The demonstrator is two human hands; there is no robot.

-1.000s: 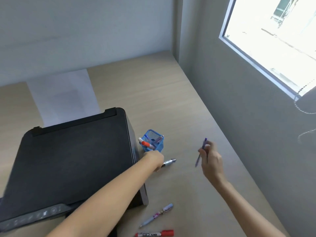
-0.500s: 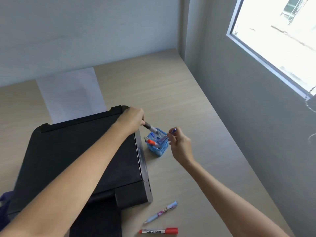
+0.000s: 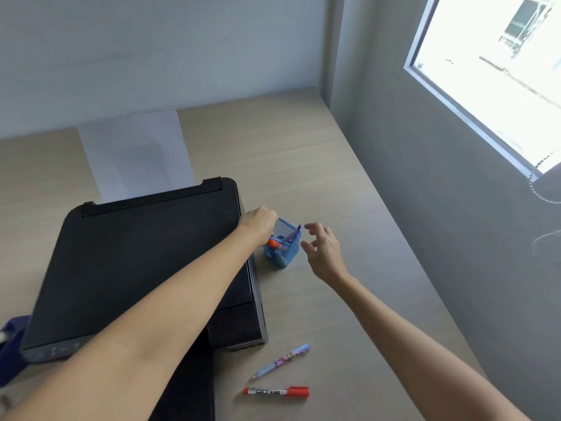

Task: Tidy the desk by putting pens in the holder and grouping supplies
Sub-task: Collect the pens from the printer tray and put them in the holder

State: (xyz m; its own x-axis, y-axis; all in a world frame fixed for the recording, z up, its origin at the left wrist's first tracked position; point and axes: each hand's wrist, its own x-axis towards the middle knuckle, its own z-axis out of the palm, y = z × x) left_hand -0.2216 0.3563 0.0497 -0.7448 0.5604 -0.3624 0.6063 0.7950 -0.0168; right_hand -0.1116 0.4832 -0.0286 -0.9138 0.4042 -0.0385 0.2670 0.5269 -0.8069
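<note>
A blue mesh pen holder [image 3: 287, 253] stands on the desk beside the printer's right edge. An orange-capped marker [image 3: 273, 244] and a purple pen [image 3: 298, 231] stick out of it. My left hand [image 3: 258, 221] hovers over the holder's left rim with its fingers curled; whether a marker is inside them is hidden. My right hand [image 3: 323, 249] is just right of the holder, fingers spread and holding nothing. A light-blue patterned pen [image 3: 282, 360] and a red marker [image 3: 276, 391] lie on the desk near me.
A black printer [image 3: 145, 262] fills the left of the wooden desk [image 3: 303, 165]. White paper [image 3: 136, 153] lies behind it. A grey wall with a window [image 3: 491, 74] borders the desk on the right. Something dark blue [image 3: 10, 338] shows at the far left.
My right hand has let go of the purple pen, which now stands in the holder, and has opened. My left hand has come down onto the holder's rim, and the black marker is out of sight.
</note>
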